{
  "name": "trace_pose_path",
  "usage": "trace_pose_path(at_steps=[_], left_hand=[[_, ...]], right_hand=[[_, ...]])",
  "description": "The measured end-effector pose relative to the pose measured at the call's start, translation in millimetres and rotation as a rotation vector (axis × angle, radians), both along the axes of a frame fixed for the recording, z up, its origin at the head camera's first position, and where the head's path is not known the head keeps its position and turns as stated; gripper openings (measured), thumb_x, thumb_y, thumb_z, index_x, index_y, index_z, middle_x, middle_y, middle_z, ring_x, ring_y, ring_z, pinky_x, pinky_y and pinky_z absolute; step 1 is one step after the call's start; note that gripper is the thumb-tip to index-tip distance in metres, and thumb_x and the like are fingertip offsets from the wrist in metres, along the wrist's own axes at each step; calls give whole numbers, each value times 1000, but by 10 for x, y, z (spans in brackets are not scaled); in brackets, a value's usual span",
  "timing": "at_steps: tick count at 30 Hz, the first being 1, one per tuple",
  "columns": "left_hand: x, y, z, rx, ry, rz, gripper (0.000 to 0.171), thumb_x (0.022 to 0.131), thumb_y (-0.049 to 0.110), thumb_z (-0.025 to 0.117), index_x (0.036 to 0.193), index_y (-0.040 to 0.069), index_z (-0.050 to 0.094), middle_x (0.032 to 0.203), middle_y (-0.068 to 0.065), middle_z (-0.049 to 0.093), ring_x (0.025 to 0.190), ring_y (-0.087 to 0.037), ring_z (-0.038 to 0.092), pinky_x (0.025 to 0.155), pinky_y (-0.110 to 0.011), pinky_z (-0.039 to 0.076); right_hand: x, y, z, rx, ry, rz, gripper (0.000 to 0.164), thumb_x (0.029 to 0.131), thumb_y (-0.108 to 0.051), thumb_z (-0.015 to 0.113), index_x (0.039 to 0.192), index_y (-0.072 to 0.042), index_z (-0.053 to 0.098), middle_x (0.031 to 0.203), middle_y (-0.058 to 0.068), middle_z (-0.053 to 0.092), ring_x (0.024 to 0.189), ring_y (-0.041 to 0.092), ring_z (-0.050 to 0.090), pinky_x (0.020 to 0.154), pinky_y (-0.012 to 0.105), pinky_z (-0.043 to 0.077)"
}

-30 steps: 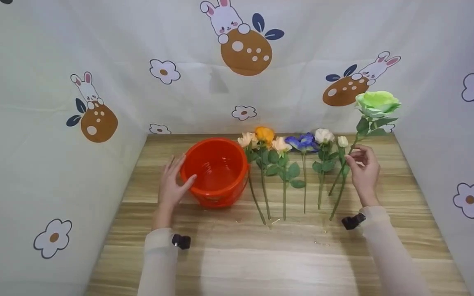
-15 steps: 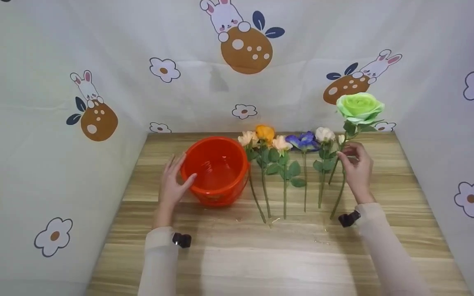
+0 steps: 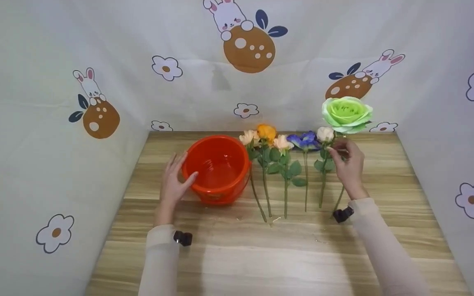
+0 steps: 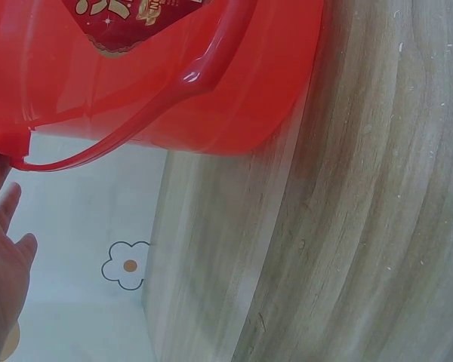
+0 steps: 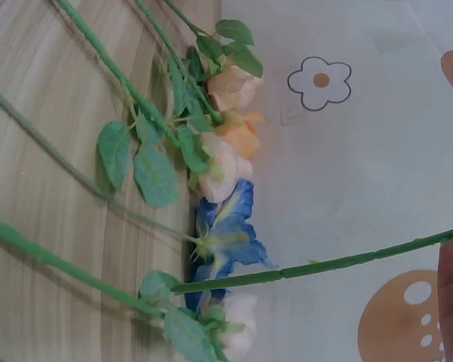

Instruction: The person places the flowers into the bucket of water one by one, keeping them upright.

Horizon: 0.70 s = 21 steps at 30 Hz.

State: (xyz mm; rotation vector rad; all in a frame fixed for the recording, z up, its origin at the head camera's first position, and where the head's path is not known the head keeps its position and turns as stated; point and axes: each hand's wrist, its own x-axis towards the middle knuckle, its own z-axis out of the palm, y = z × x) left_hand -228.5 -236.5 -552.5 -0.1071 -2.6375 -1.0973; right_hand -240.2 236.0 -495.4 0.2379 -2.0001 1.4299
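Observation:
My left hand (image 3: 173,187) rests at the left side of a red plastic bucket (image 3: 220,198), fingers spread and fairly straight, thumb at the rim. In the left wrist view, its fingertips reach beside the bucket's handle (image 4: 147,113). My right hand (image 3: 350,166) pinches the stem of a large green artificial rose (image 3: 347,115), raised above the row of flowers. The right wrist view shows that stem (image 5: 317,267) in the air, its cut end overlapping a white rose (image 5: 240,326). A further stem (image 3: 339,198) lies below my right hand, which hides its bud.
Right of the bucket, a row of artificial flowers lies on the wooden table (image 3: 253,259): peach roses (image 3: 283,142), an orange flower (image 3: 266,132) and a blue-violet flower (image 3: 304,141). A printed cloth (image 3: 196,94) hangs behind and at both sides.
My right hand has moved left with the green rose, whose bloom has come lower and tipped toward me, over the white flowers. The left hand and bucket have stayed in place.

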Motion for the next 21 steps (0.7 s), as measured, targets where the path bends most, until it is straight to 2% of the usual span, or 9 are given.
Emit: trace_pose_path(at_steps=[2,6,13,18,21], left_hand=[[4,1,-1,1,2,-3,71,87,34,73,150,17,46,157,-7,44,153,-32,23,120,-65,22],[4,-2,-9,15,14,-15,70,87,35,72,150,16,47,156,-8,46,152,-32,24,119,-65,25],[1,-4,-24,26,31,-16,70,87,32,74,149,15,48,154,-11,48,152,-33,25,121,-64,22],[0,-3,-24,20,33,-15,69,87,33,73,149,15,48,155,-10,47,152,-33,25,123,-62,17],[1,-3,-15,16,21,-11,69,88,36,72,150,16,47,155,-10,46,153,-32,24,124,-61,16]], right_hand=[[-23,-31,-11,6,14,15,16,83,14,68,97,19,61,87,31,62,83,-6,59,75,8,52],[-111,-64,-88,4,29,41,14,82,14,70,94,16,62,88,30,64,84,-7,59,77,8,53],[-177,-163,-116,-20,69,132,22,83,10,71,104,11,62,89,20,69,83,-4,66,77,14,57],[-134,-278,-73,-55,69,166,31,84,10,70,112,14,57,96,-11,67,86,-5,66,78,14,56],[-103,-344,-37,-42,20,152,28,86,7,70,112,14,59,98,-1,69,86,-9,64,80,12,55]])
